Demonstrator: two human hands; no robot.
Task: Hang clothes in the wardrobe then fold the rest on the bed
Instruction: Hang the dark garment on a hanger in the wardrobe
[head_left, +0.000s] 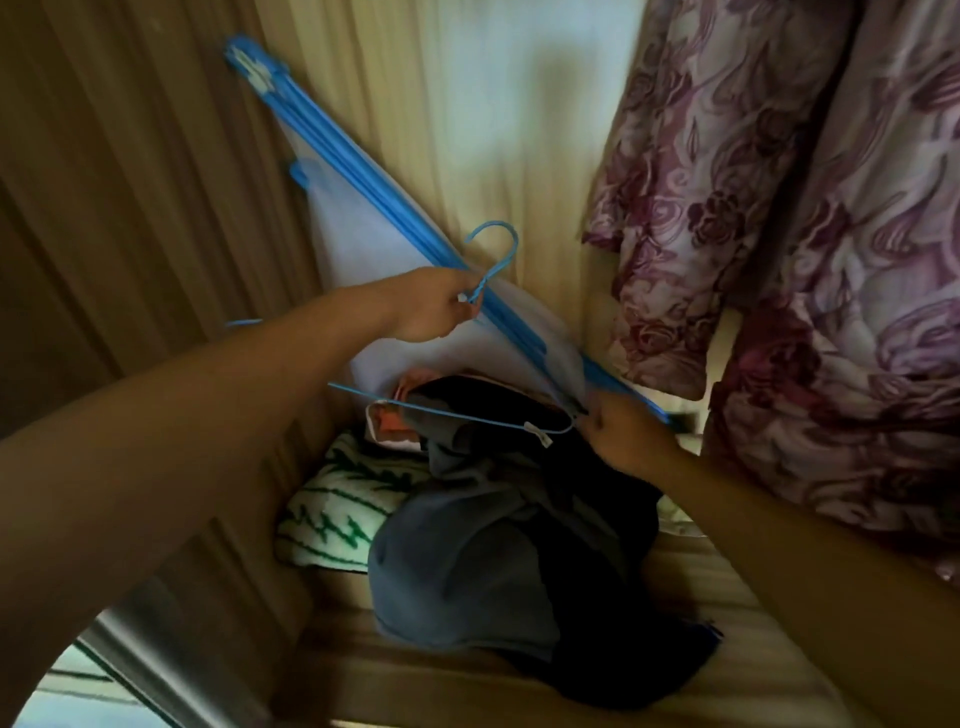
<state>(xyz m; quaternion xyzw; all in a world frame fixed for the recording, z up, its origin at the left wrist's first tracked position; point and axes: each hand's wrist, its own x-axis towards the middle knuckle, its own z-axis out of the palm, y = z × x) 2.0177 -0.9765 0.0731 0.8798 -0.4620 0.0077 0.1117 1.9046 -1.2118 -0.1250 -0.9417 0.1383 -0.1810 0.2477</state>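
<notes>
Grips neck of blue hanger (491, 273) in curled left hand (431, 306); pinches its four-o'clock tip with right hand (623, 436). Risks dark garment (467, 545) sliding off toward six o'clock if tilted.

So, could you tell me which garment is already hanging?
The purple floral one on the right; the dark clothes and the green-patterned cloth lie heaped below.
</notes>
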